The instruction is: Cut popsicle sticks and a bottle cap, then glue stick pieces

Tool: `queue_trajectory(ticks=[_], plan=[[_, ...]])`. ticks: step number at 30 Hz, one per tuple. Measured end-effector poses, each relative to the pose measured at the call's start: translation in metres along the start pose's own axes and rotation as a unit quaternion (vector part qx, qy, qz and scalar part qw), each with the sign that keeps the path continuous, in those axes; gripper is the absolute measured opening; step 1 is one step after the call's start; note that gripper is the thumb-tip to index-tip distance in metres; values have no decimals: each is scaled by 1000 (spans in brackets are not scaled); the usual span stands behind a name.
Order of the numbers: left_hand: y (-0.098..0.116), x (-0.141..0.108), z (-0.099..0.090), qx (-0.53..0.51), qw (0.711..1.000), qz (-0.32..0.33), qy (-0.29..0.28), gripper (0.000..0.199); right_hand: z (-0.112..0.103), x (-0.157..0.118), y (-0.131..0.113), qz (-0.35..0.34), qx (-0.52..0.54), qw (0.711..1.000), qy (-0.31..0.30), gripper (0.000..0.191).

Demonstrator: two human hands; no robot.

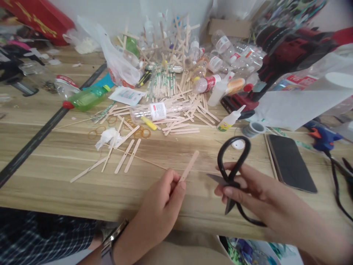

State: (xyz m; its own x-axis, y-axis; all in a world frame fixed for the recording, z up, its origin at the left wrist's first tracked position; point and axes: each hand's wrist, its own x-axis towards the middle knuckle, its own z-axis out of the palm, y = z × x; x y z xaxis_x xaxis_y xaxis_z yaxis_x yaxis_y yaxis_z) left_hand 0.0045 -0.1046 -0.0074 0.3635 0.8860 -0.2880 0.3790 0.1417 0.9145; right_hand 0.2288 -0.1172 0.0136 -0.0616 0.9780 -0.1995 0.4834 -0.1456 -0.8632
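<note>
Between the thumb and fingers of my left hand [168, 198] is a flat wooden craft stick [190, 165], its far end pointing up and to the right. My right hand [248, 191] is closed on a pair of black-handled scissors [234, 180] near their pivot. The scissor blades are spread, one pointing left toward the craft stick and one down; they do not touch it. Several loose craft sticks [124, 156] and a thin bamboo skewer [143, 156] lie on the table to the left, beside a crumpled white tissue [109, 138].
At the back are heaped craft sticks [176, 95] and plastic bottles [220, 60]. A green bottle [88, 97] lies left. To the right are a red-black power tool [286, 55], a glue bottle [230, 118], a phone [292, 162] and a blue glue gun [322, 136].
</note>
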Motion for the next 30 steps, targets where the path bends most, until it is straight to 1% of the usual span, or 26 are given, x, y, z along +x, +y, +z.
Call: queue_trajectory(ticks=[1,2,4,6,7,8,9,11,12,13,14,15,17,19,21,23,25,27,29,30], plan=[[0,0,0,14,1000,9,6,26,5,-6,-1,0,1,1000,-15,32],[0,1,0,19,1000,15,9,26,9,-11,-1,-3,-8,1000,-17,28],[-1,3,2,-7,1000,0,3,29,13,-17,0,-7,-21,1000,11,27],[-3,7,7,-103,993,-55,-22,32,14,-16,-3,-6,4,998,59,27],[-4,9,11,-176,979,-93,-44,33,14,-13,-8,-13,36,995,88,25],[-4,12,17,-256,956,-127,-63,32,14,-10,-15,-24,78,990,117,23],[-4,14,25,-322,932,-147,-80,29,14,-6,-26,-46,127,979,152,20],[-2,18,41,-395,897,-144,-136,27,15,4,-53,-80,241,948,190,11],[0,19,48,-407,888,-134,-168,27,16,9,-68,-101,283,931,207,5],[1,20,54,-410,881,-137,-191,28,17,14,-82,-118,311,922,200,6],[3,21,58,-410,879,-138,-202,27,17,19,-95,-134,324,917,189,10],[4,20,61,-407,879,-142,-204,27,16,24,-106,-161,323,915,180,14],[4,20,60,-405,882,-149,-187,26,12,31,-121,-228,301,911,167,19],[2,19,55,-415,883,-149,-161,26,6,36,-125,-285,271,900,188,31],[-2,19,50,-429,880,-137,-150,27,0,38,-123,-313,251,888,225,46],[-5,20,46,-436,879,-122,-150,28,-4,40,-119,-308,247,886,244,54],[-5,21,44,-438,879,-119,-148,29,-6,42,-115,-289,249,891,248,58],[-4,23,44,-431,881,-133,-141,29,-7,43,-111,-272,250,891,265,54],[-1,23,44,-419,883,-152,-144,30,-9,44,-107,-253,267,885,285,38],[0,22,44,-412,885,-161,-147,31,-11,43,-104,-235,287,884,285,29]])
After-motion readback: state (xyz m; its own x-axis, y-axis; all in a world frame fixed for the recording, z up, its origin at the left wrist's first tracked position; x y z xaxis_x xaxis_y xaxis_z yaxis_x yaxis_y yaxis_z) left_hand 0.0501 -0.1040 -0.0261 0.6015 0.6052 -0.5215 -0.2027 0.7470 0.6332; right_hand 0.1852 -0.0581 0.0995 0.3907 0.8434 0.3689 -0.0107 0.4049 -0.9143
